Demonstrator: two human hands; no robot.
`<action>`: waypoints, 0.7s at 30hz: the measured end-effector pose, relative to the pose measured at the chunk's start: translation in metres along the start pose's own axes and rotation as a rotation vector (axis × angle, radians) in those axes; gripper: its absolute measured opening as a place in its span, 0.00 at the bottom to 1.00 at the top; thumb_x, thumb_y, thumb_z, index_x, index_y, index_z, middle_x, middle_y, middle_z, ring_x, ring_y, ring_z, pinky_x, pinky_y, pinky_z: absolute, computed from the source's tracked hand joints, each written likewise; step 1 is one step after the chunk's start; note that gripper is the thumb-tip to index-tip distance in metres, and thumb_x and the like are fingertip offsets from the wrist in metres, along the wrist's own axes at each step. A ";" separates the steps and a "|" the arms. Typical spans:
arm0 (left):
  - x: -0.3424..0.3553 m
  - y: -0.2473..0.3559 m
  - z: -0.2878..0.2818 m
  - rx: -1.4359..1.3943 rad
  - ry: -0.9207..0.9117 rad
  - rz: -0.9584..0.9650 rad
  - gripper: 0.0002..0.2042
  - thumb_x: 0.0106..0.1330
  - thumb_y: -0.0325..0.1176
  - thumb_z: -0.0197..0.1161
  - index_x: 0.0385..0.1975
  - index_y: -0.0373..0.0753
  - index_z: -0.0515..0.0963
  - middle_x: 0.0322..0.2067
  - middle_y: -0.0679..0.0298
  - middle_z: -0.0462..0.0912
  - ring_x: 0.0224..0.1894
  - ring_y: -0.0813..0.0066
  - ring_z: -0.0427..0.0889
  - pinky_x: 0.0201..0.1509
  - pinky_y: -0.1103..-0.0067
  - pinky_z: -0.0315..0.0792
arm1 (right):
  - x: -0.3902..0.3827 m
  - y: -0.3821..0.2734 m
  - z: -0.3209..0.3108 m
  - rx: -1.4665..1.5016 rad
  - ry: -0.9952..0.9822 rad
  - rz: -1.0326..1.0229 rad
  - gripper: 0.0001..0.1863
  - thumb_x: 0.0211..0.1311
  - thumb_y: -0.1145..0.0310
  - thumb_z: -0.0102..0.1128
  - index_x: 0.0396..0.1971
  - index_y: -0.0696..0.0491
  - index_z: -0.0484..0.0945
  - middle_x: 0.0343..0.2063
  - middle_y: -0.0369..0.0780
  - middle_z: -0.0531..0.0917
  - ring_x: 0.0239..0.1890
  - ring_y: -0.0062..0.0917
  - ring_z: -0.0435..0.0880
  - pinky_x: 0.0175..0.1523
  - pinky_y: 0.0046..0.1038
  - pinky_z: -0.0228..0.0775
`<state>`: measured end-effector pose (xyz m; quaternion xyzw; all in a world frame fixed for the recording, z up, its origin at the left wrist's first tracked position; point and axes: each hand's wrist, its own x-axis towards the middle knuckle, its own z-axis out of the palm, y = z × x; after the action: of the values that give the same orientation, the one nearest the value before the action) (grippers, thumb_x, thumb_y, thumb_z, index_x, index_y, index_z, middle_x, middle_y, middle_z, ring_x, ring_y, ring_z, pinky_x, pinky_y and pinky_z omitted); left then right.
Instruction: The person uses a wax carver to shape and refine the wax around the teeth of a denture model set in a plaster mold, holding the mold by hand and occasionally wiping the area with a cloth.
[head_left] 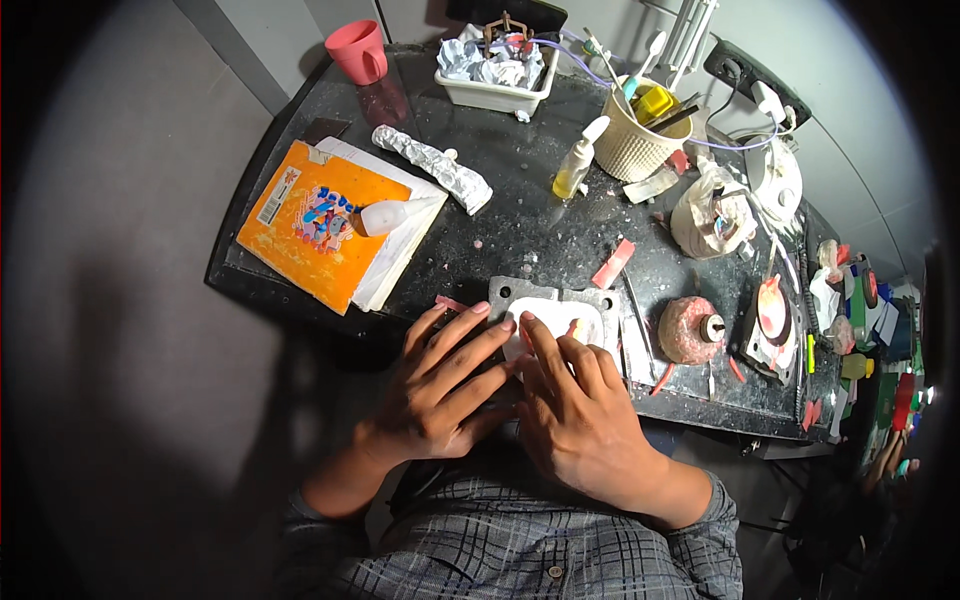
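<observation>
A dark metal flask [510, 292] filled with smooth white plaster [560, 310] lies at the desk's front edge, with small pink and yellowish patches in the plaster. My left hand [440, 395] is spread over its left side, fingertips at the rim. My right hand [590, 420] bends over the plaster, index finger down on it and the other fingers curled alongside; whatever lies under them is hidden. A pink wax strip [613, 264] and a thin metal tool [639, 318] are just to the right.
An orange book [285, 230], foil roll [430, 165], dropper bottle [571, 170], tool cup [635, 140], pink mug [355, 55] and tray [490, 95] stand behind. A pink burner [685, 330] and second flask [775, 355] are right. Another person's arm [885, 455] shows at far right.
</observation>
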<state>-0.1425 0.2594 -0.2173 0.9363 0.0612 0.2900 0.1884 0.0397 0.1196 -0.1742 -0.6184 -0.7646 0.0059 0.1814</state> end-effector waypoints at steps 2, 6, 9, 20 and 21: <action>0.000 -0.005 -0.001 -0.026 0.003 0.043 0.23 0.60 0.41 0.78 0.51 0.38 0.80 0.61 0.51 0.82 0.69 0.44 0.77 0.75 0.43 0.63 | 0.003 -0.001 -0.004 0.012 -0.036 0.017 0.24 0.57 0.69 0.70 0.51 0.68 0.80 0.69 0.60 0.70 0.60 0.49 0.77 0.61 0.45 0.71; -0.004 -0.017 0.005 -0.086 0.013 0.103 0.29 0.59 0.38 0.80 0.56 0.40 0.71 0.55 0.56 0.85 0.68 0.52 0.78 0.74 0.42 0.63 | 0.005 0.002 -0.005 -0.028 -0.014 0.003 0.22 0.59 0.65 0.65 0.47 0.68 0.83 0.69 0.61 0.70 0.60 0.46 0.75 0.61 0.42 0.69; -0.003 -0.019 0.006 -0.085 0.016 0.120 0.30 0.60 0.37 0.80 0.57 0.42 0.68 0.51 0.59 0.87 0.67 0.57 0.80 0.74 0.42 0.64 | 0.005 0.004 -0.006 0.003 -0.023 0.006 0.22 0.58 0.66 0.65 0.48 0.68 0.83 0.68 0.60 0.70 0.60 0.46 0.75 0.61 0.42 0.69; -0.009 -0.020 0.016 -0.089 0.105 0.189 0.23 0.64 0.28 0.75 0.56 0.42 0.71 0.49 0.63 0.88 0.60 0.63 0.85 0.72 0.42 0.66 | 0.008 0.008 -0.010 0.061 -0.009 -0.007 0.21 0.56 0.68 0.68 0.46 0.68 0.83 0.67 0.60 0.72 0.59 0.48 0.76 0.61 0.43 0.70; -0.010 -0.020 0.017 -0.107 0.107 0.177 0.23 0.64 0.28 0.75 0.55 0.41 0.71 0.49 0.63 0.88 0.60 0.63 0.86 0.72 0.42 0.66 | 0.008 0.008 -0.010 0.092 -0.003 0.004 0.22 0.55 0.68 0.69 0.46 0.68 0.83 0.67 0.60 0.72 0.59 0.48 0.76 0.61 0.43 0.71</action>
<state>-0.1410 0.2697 -0.2434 0.9099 -0.0273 0.3578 0.2081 0.0487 0.1273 -0.1643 -0.6108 -0.7627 0.0422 0.2086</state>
